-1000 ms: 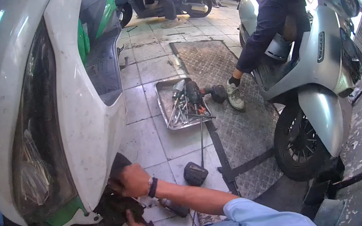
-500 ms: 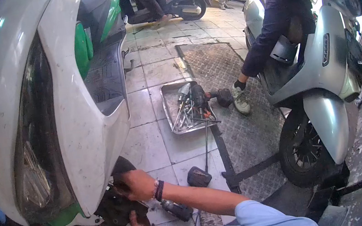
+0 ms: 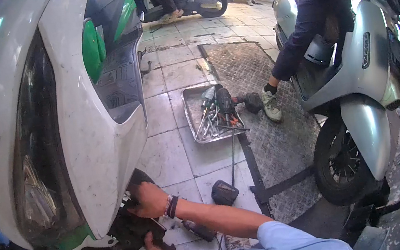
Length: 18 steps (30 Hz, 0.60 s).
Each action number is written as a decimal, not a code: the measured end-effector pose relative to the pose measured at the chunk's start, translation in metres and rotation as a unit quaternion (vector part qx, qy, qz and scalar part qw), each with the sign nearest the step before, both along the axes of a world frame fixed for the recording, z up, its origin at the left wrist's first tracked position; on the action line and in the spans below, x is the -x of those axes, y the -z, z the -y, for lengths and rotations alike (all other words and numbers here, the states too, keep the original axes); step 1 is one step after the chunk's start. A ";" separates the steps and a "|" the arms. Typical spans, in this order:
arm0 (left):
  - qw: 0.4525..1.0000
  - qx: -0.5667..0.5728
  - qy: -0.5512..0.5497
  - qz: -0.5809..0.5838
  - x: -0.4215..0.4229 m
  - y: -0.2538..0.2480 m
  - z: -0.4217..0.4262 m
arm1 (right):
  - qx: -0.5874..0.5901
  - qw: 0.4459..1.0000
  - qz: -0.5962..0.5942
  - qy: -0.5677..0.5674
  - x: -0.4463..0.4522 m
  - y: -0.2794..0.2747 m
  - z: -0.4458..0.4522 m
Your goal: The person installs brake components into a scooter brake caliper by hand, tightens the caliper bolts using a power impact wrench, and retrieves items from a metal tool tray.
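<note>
My right hand, with dark bands at its wrist, reaches in under the white front panel of a scooter. Its fingers are bent at the dark parts there, and what they hold is hidden. Lower down, my left hand touches the edge of a dark part below the panel; its fingertips are mostly out of sight. Close to my right forearm a dark power tool lies on the tiles. A metal tray with several tools stands farther forward, a power drill lying across it.
A silver scooter stands at the right, with a person in dark trousers astride it and one shoe on the metal floor plate. A black block on a rod lies before the tray. More scooters and people are at the back.
The view has shifted slightly, so the tray and silver scooter appear farther right. Both my hands stay under the white panel, with little visible movement.
</note>
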<state>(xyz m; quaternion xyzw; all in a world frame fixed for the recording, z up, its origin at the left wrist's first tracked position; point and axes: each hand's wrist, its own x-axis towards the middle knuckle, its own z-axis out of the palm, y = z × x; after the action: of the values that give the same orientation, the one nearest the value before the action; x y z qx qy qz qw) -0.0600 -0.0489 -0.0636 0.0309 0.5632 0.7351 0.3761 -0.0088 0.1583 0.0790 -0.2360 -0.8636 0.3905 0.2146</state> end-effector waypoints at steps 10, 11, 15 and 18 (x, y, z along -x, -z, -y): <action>0.995 -0.050 0.036 0.073 0.005 -0.011 0.008 | 0.031 0.996 -0.082 0.019 -0.015 -0.020 0.008; 0.996 -0.028 0.024 0.082 0.004 -0.014 0.010 | 0.035 0.993 -0.109 0.036 -0.017 -0.022 0.014; 0.995 -0.075 0.011 0.061 0.010 0.000 0.012 | 0.042 0.996 -0.061 0.058 -0.021 -0.024 0.021; 0.997 -0.050 0.049 0.044 0.022 0.031 0.021 | 0.055 0.986 -0.100 0.125 -0.024 0.003 0.009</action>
<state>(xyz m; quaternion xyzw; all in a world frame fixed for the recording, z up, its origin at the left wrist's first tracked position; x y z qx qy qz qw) -0.0820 -0.0704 -0.0942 0.0448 0.5065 0.7435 0.4344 0.0157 0.1496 0.0760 -0.3132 -0.7790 0.4290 0.3333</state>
